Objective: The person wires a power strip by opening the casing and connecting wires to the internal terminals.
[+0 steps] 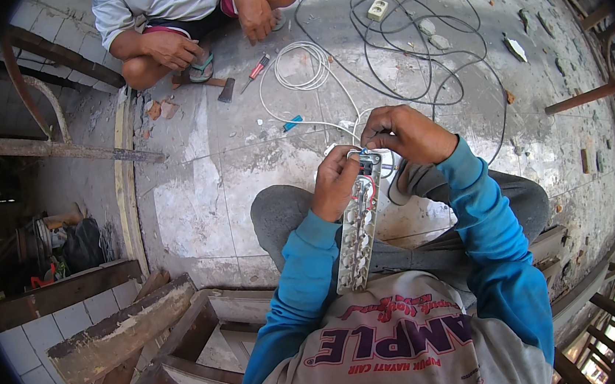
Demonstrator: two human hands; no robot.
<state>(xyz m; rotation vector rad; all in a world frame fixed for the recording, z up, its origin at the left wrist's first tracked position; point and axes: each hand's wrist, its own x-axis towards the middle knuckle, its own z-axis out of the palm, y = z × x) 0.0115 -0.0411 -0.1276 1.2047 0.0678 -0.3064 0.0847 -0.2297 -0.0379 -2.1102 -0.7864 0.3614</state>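
An opened power strip [356, 239] lies lengthwise over my lap, its inner metal strips, white sockets and a red wire showing. My left hand [335, 185] is closed round the far end of its casing. Across from it, my right hand [407, 134] pinches at a thin blue wire [365, 151] at that same end; the fingertips partly cover it. A white cable [346, 98] runs up to this end from a loose coil on the floor.
A screwdriver [257, 72], a blue lighter [292, 122] and a hatchet [222, 89] lie on the tiled floor. A tangled black cable [430, 62] with a white socket [377, 10] spreads at the far right. Another person [181, 34] squats opposite. Timber [124, 324] lies at left.
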